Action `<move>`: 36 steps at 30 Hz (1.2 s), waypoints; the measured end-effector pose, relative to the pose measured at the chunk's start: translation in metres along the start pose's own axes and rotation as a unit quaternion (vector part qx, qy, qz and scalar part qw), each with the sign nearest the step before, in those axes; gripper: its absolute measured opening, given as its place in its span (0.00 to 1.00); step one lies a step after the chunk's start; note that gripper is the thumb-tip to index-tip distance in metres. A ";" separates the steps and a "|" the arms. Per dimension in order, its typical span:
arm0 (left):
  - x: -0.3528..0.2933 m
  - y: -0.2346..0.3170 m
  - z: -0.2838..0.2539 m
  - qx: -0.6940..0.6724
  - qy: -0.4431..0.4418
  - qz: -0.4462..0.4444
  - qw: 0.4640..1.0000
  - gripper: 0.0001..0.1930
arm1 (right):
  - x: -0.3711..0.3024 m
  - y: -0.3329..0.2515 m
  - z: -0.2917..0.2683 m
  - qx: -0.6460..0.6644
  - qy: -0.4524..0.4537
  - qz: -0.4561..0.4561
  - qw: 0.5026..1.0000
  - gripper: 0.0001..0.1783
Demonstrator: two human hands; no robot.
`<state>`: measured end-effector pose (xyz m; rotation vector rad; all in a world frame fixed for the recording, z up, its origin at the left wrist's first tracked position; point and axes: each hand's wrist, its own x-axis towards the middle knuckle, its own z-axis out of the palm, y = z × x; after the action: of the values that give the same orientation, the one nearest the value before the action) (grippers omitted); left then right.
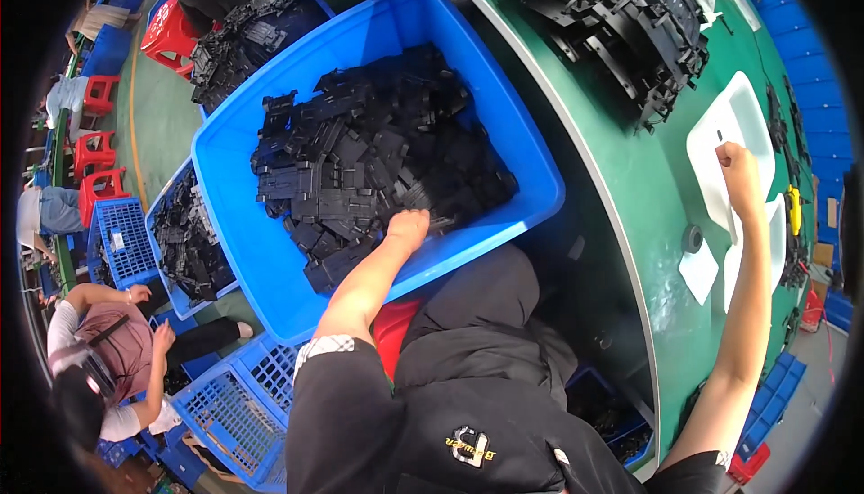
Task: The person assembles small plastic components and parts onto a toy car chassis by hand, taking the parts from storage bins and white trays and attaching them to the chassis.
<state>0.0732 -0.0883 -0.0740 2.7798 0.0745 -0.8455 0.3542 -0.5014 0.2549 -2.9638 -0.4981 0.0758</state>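
Note:
A large blue bin (477,35) in front of me holds a heap of black plastic parts (342,148). My left hand (409,229) reaches over the near rim, its fingers curled at the edge of the heap by a black part. At the right, my right hand (740,170) is over a white tray (760,130), fingers closed in a pinch. A tiny black piece (719,136) shows just beyond those fingertips; whether they touch it, I cannot tell.
A green table (612,161) to my right bears a pile of black parts (621,31), a black tape roll (692,238) and a yellow-handled tool (794,211). Blue crates (225,413) and red stools (169,37) stand leftward. A co-worker (117,341) sits at lower left.

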 end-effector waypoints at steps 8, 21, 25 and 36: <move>-0.047 -0.005 -0.108 -0.716 0.073 -0.081 0.689 0.20 | -0.009 -0.021 -0.014 0.068 -0.004 0.001 0.998 0.06; -0.135 0.075 -0.180 -0.770 0.239 0.069 0.588 0.23 | -0.003 0.002 -0.002 -0.034 0.028 -0.050 0.998 0.05; -0.146 0.104 -0.195 -0.743 0.185 0.115 0.632 0.24 | -0.023 0.014 -0.010 0.094 0.145 0.002 0.985 0.08; -0.161 0.200 -0.218 -0.778 -0.005 0.206 0.593 0.25 | -0.186 -0.051 -0.060 0.596 0.177 0.062 0.781 0.08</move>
<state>0.0811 -0.2272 0.2320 0.9958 0.0908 -0.2771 0.1666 -0.5218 0.3268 -1.6762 -0.0932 -0.1168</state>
